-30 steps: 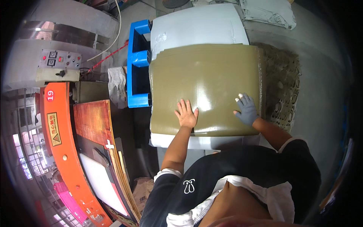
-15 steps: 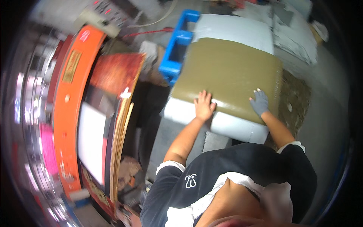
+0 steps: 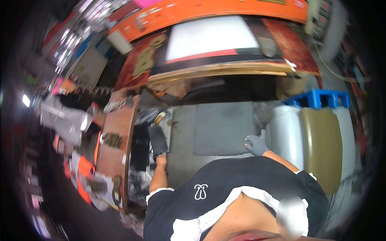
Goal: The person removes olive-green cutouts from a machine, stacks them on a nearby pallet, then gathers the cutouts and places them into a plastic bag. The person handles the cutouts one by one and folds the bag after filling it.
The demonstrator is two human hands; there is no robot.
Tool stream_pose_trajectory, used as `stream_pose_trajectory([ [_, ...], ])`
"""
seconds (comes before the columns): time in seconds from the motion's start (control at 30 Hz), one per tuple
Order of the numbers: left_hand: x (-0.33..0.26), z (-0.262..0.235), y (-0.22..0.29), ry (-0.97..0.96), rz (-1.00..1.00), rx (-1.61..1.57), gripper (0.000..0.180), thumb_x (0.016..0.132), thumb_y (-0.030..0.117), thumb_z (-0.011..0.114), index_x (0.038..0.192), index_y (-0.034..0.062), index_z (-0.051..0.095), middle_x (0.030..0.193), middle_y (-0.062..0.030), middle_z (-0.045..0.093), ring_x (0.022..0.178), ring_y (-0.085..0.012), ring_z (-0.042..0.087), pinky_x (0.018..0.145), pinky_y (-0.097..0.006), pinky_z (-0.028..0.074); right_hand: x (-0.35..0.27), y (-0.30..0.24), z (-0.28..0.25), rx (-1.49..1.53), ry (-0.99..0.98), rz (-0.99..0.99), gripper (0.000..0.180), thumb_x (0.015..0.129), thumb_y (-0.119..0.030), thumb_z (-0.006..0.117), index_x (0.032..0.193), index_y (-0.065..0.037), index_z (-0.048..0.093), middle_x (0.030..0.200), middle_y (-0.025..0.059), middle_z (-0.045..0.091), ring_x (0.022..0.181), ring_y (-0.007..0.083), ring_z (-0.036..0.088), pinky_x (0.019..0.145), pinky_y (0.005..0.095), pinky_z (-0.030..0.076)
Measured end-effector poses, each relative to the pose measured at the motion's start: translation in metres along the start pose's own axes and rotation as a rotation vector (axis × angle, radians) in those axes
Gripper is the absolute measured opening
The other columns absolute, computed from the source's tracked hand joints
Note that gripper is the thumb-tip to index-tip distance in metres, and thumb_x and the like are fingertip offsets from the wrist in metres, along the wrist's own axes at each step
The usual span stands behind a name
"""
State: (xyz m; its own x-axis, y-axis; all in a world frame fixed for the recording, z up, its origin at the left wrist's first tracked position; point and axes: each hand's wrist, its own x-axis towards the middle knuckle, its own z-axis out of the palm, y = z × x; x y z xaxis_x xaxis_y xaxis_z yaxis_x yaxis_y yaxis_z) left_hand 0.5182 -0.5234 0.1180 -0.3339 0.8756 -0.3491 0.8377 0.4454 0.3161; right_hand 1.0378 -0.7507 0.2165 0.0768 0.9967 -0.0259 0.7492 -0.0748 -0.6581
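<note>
My left hand (image 3: 161, 160) is closed at the lower end of a dark, flat, rectangular piece (image 3: 158, 139), beside a low brown table and some clear plastic. Its fingers are partly hidden, and the exact kind of that piece does not show. My right hand (image 3: 256, 145), in a grey glove with bare fingertips, is open and holds nothing. It is near the right edge of a dark grey mat (image 3: 223, 128) on the floor. Close by on the right lies a bulky wrapped stack with a silvery-white part (image 3: 286, 132) and an olive part (image 3: 321, 148).
An orange machine (image 3: 217, 13) spans the far side, with a white sheet (image 3: 213, 37) on its bed. A blue plastic pallet (image 3: 321, 98) stands behind the wrapped stack. On the brown table (image 3: 116, 152) lie scissors (image 3: 116, 189) and a patterned piece (image 3: 111, 139).
My view has swung left. Both hands have come off the olive wrapped stack; the left now grips the dark flat piece, and the right is by the grey mat.
</note>
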Motion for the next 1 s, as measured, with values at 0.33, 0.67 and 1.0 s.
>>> stream_pose_trajectory([
  [0.33,-0.283,0.162,-0.261,-0.463,-0.564,0.237,0.042,0.089,0.032,0.038,0.103,-0.0006,0.06,0.111,-0.0219,0.056,0.104,-0.0334,0.054,0.089,-0.041,0.042,0.082,-0.046,0.057,0.003,-0.496,-0.197,0.027,0.081,-0.031,0.058,0.091,-0.007,0.063,0.085,0.015,0.063,0.082,0.0329,0.059,0.073,0.0403,0.046],
  [0.67,-0.231,0.181,-0.014,-0.403,-0.538,-0.585,0.041,0.09,0.035,0.04,0.112,0.0048,0.055,0.107,-0.0155,0.06,0.097,-0.0281,0.058,0.082,-0.041,0.044,0.171,0.012,0.027,-0.094,-0.632,-0.142,0.03,0.081,-0.034,0.055,0.091,-0.008,0.065,0.087,0.0186,0.062,0.083,0.0334,0.059,0.073,0.0386,0.046],
  [1.0,-0.033,0.108,0.211,-0.861,-0.501,-1.105,0.039,0.091,0.038,0.042,0.12,0.0128,0.048,0.1,-0.0045,0.063,0.083,-0.0183,0.06,0.071,-0.036,0.045,0.299,0.026,0.008,0.642,-0.559,0.14,0.025,0.082,-0.021,0.06,0.097,-0.002,0.064,0.09,0.0018,0.064,0.085,0.0099,0.056,0.078,0.026,0.044],
])
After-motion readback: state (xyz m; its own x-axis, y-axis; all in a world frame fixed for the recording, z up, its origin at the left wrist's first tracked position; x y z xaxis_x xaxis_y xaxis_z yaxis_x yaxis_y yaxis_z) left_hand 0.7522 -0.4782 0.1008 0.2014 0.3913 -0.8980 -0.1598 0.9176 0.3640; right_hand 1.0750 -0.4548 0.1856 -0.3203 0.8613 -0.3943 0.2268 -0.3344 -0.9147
